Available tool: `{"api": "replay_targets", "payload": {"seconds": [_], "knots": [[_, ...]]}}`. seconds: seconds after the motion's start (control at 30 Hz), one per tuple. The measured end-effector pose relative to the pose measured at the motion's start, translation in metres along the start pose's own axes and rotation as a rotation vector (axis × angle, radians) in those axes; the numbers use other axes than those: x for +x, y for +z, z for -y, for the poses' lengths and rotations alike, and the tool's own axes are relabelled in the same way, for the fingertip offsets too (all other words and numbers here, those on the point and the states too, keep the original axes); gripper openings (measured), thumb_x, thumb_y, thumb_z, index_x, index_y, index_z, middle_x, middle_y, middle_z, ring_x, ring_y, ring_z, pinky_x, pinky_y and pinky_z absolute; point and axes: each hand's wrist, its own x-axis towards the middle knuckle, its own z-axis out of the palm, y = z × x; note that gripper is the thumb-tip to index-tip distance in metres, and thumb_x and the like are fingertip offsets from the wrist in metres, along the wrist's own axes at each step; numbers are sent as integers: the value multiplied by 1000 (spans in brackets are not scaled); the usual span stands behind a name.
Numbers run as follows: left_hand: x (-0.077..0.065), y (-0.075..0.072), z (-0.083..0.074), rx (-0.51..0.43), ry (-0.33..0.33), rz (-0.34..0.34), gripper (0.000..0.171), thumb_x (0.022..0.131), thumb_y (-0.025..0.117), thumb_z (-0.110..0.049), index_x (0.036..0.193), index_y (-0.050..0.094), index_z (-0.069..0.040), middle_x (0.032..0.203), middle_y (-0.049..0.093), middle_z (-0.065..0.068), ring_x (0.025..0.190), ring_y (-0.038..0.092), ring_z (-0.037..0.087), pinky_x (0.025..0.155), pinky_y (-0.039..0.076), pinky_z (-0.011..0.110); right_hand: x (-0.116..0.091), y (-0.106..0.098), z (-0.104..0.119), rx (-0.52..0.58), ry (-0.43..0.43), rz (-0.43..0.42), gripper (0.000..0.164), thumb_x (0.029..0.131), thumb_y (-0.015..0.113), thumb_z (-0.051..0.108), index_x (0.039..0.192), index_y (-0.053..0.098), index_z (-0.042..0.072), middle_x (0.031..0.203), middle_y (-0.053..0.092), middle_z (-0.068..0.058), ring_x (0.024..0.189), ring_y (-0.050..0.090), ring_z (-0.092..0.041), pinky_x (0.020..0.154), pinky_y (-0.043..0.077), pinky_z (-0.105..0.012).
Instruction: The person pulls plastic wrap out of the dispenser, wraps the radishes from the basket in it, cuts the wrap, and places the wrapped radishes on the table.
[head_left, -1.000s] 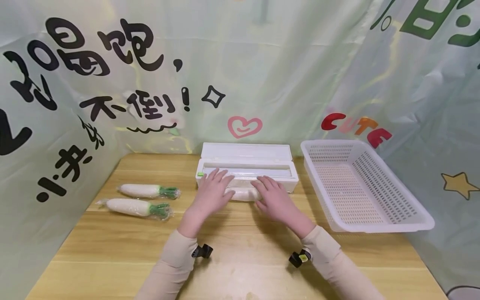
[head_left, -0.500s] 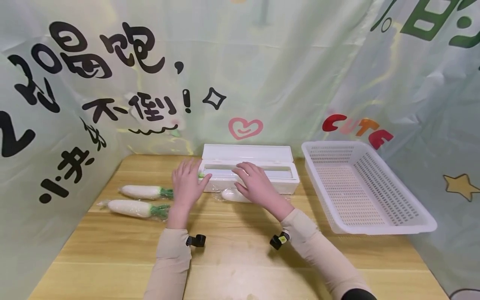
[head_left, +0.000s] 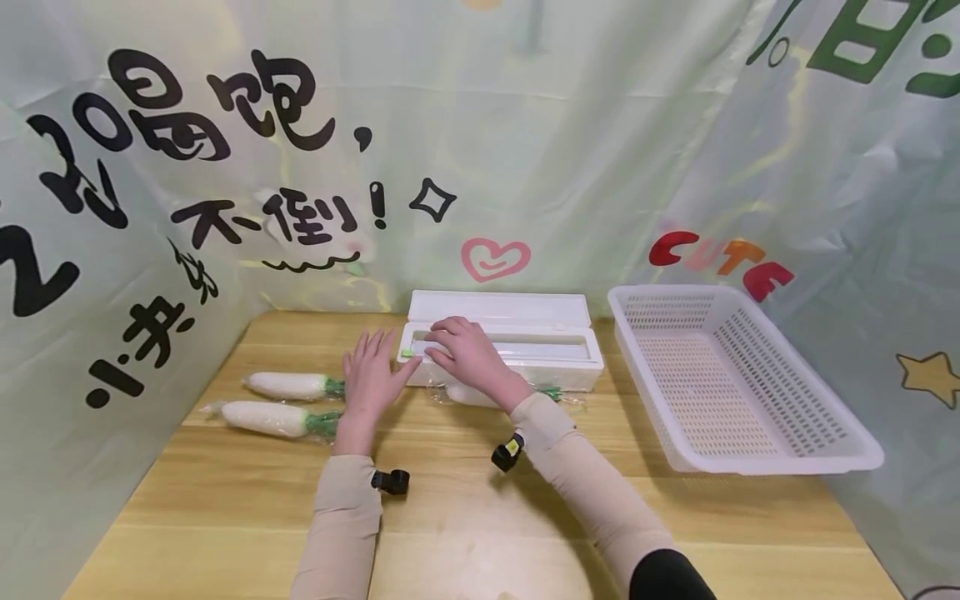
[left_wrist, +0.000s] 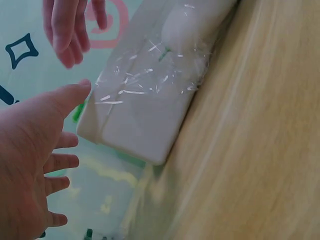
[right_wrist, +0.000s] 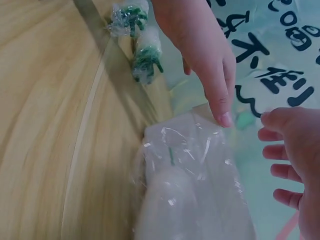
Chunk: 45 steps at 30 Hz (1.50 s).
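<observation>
A white cling film dispenser (head_left: 555, 374) stands on the table with its lid raised, a green slider (head_left: 407, 353) at its left end. Clear film (left_wrist: 145, 80) hangs over its front and onto a white radish (head_left: 467, 395) lying right before it; green leaves show at the radish's right end. My left hand (head_left: 367, 379) is at the dispenser's left end, fingers spread and thumb (left_wrist: 75, 95) stretched toward the slider. Over the dispenser's left half hovers my right hand (head_left: 472, 358), palm down, fingers loosely bent, with nothing seen in it.
Two film-wrapped white radishes, one behind (head_left: 288, 385) and one in front (head_left: 264, 418), lie on the left of the wooden table (head_left: 465, 517), their leaves partly behind my left hand. A white perforated basket (head_left: 780, 462) stands on the right. A printed cloth (head_left: 570, 167) hangs behind.
Both hands have left the radish. My left hand moved left to the dispenser's end with fingers spread. My right hand followed leftward over the dispenser, uncovering the radish's leaves.
</observation>
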Motion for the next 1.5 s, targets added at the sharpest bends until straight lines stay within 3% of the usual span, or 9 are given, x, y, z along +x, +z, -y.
{"api": "replay_targets", "payload": {"seconds": [0.17, 0.33, 0.47, 0.7, 1.07, 1.5], "knots": [[0, 3, 4, 29, -4, 75, 84, 93, 37, -69, 154, 26, -13, 161, 24, 13, 152, 11, 36, 115, 13, 70, 17, 16, 6, 45, 29, 45, 27, 97, 58, 34, 111, 72, 16, 121, 68, -4, 119, 58, -24, 95, 50, -46], [0, 7, 4, 57, 27, 148, 74, 99, 31, -62, 156, 22, -15, 163, 17, 11, 152, 8, 33, 116, 12, 69, 26, 27, 11, 53, 25, 71, 21, 96, 61, 29, 102, 75, 16, 112, 71, -2, 112, 61, -22, 92, 52, -42], [1, 10, 5, 65, 35, 160, 70, 100, 29, -59, 156, 19, -19, 164, 15, 9, 153, 7, 31, 116, 13, 69, 30, 29, 13, 76, 28, 84, 17, 94, 63, 26, 94, 77, 15, 102, 73, 0, 102, 63, -21, 89, 52, -38], [0, 13, 8, 70, 34, 156, 74, 98, 24, -65, 157, 18, -20, 164, 12, 8, 153, 5, 31, 116, 12, 69, 33, 23, 12, 186, 108, 179, 15, 92, 66, 24, 90, 76, 14, 95, 74, 0, 90, 61, -20, 82, 51, -36], [1, 14, 7, 100, 30, 143, 70, 98, 27, -62, 156, 19, -24, 163, 15, 10, 153, 3, 31, 117, 15, 67, 34, 18, 7, 139, 111, 207, 16, 92, 67, 27, 86, 75, 15, 92, 72, 0, 92, 61, -22, 82, 52, -41], [-1, 10, 2, 94, -15, 148, 68, 98, 25, -63, 156, 18, -29, 162, 20, 12, 152, 4, 33, 114, 19, 69, 31, 15, 6, -20, 12, 205, 17, 94, 64, 29, 90, 72, 15, 95, 70, 1, 92, 59, -19, 78, 49, -38]]}}
